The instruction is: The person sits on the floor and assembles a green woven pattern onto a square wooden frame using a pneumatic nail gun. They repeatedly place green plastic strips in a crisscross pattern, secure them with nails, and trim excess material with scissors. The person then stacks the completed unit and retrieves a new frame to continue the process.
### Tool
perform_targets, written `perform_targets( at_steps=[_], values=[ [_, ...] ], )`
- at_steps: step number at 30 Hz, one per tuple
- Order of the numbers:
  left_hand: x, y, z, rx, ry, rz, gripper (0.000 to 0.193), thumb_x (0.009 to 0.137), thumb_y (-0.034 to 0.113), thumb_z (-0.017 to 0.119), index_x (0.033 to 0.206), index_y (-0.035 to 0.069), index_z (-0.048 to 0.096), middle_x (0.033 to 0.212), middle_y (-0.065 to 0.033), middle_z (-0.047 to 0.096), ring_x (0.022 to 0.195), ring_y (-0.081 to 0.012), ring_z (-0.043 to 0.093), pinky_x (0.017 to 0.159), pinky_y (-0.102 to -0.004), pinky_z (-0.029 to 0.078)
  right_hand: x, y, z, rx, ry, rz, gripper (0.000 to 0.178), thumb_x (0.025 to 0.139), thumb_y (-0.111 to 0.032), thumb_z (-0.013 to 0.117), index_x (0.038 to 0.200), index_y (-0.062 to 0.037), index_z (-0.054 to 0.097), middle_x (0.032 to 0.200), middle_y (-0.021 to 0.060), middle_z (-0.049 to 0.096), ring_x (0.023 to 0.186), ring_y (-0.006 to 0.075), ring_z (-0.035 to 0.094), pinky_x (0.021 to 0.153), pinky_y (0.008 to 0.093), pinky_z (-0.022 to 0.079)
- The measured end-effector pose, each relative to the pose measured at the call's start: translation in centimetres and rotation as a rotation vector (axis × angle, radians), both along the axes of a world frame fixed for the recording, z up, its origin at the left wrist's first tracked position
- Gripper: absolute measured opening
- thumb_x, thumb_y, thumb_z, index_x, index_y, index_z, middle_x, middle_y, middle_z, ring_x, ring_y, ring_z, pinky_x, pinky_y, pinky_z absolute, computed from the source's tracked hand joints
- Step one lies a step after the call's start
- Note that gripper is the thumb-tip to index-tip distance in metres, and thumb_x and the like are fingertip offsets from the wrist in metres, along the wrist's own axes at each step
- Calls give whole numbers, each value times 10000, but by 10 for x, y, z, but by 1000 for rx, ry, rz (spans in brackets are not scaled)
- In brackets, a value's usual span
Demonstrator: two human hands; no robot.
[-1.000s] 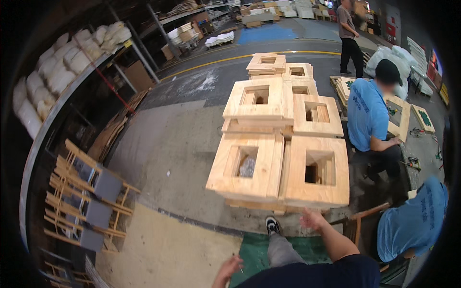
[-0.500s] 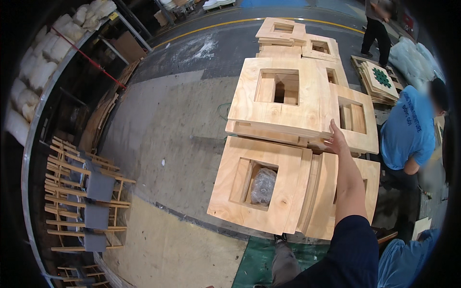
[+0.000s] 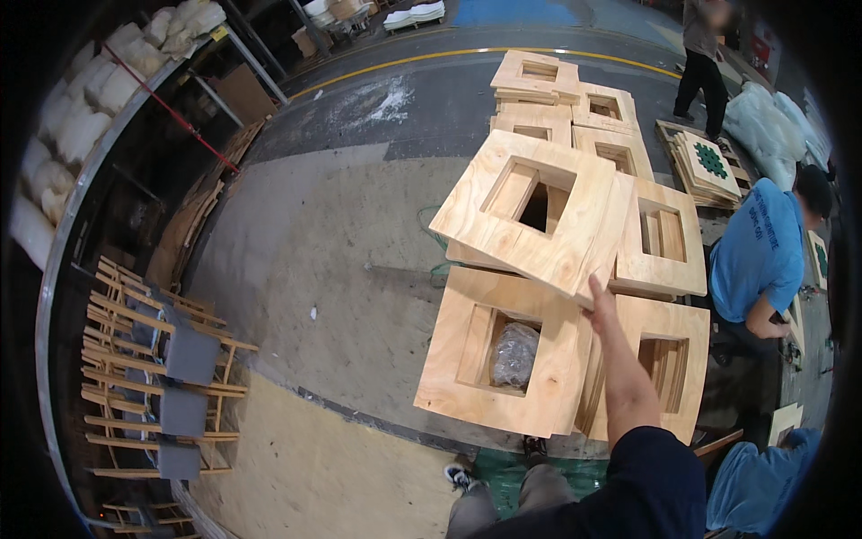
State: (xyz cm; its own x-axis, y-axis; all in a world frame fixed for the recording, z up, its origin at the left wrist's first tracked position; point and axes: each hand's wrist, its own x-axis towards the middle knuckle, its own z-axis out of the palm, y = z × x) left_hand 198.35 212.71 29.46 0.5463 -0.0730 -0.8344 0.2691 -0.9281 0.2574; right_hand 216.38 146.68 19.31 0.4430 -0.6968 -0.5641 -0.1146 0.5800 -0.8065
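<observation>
My right hand (image 3: 603,310) grips the near corner of a pale plywood panel (image 3: 564,256) with a square cutout. The thumb shows at the edge; the other fingers are mostly hidden. The panel lies askew over the stack beneath it, its near corner overhanging the nearest stack (image 3: 444,377). Inside that stack's cutout sits a clear plastic-wrapped bundle (image 3: 516,355). Similar cut-out panels are piled to the right (image 3: 678,269) and below my forearm (image 3: 678,409). My left hand is out of view.
More panel stacks (image 3: 536,67) continue away from me. At right, a person in a blue shirt (image 3: 759,242) works beside a bench; another stands farther back (image 3: 705,81). Wooden chairs with grey seats (image 3: 190,352) and a metal rack (image 3: 99,166) line the left.
The plywood panel has turned clockwise, its near right corner swinging toward me. My right hand has moved nearer and slightly left with that corner. My left shoe has come into view.
</observation>
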Motion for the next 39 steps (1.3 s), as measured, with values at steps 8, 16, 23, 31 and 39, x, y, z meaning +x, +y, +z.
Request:
perform_targets(
  at_steps=[8,16,23,31,39],
  values=[
    [108,75,-34,-265,-193,-368,463,971,418,599,1220,30,641,1132,-145,692,980,-286,678,865,-402,531,-22,181,8,63,-101,-315,698,917,-483,727,1464,-130,477,1237,47,633,880,183,623,649,327,461],
    [297,36,-20,-268,90,158,391,1006,354,567,1266,67,624,1099,-80,714,903,-231,702,700,-350,502,-72,308,7,96,-161,-395,623,959,-354,711,1458,-62,479,1198,44,665,966,171,648,627,298,507],
    [369,-24,0,-462,117,309,601,1043,459,502,1525,118,393,1293,-108,646,1008,-276,688,791,-378,518,-140,405,-8,124,-180,-487,535,981,-284,672,1438,-56,515,1210,42,677,1032,179,639,842,314,499],
    [373,-100,-5,-426,-67,131,782,1028,629,416,1566,67,337,1458,-171,530,1306,-360,522,1072,-477,412,-221,469,-14,257,-204,-557,590,934,-114,664,1491,-55,478,1355,79,629,1181,195,613,1002,315,478],
    [384,-176,-17,-419,-10,-226,822,1019,663,396,1536,23,391,1517,-153,493,1420,-297,440,1161,-451,341,-235,479,-23,164,-100,-462,618,974,-213,646,1523,-38,423,1391,97,603,1237,194,578,1053,323,445]
  ],
)
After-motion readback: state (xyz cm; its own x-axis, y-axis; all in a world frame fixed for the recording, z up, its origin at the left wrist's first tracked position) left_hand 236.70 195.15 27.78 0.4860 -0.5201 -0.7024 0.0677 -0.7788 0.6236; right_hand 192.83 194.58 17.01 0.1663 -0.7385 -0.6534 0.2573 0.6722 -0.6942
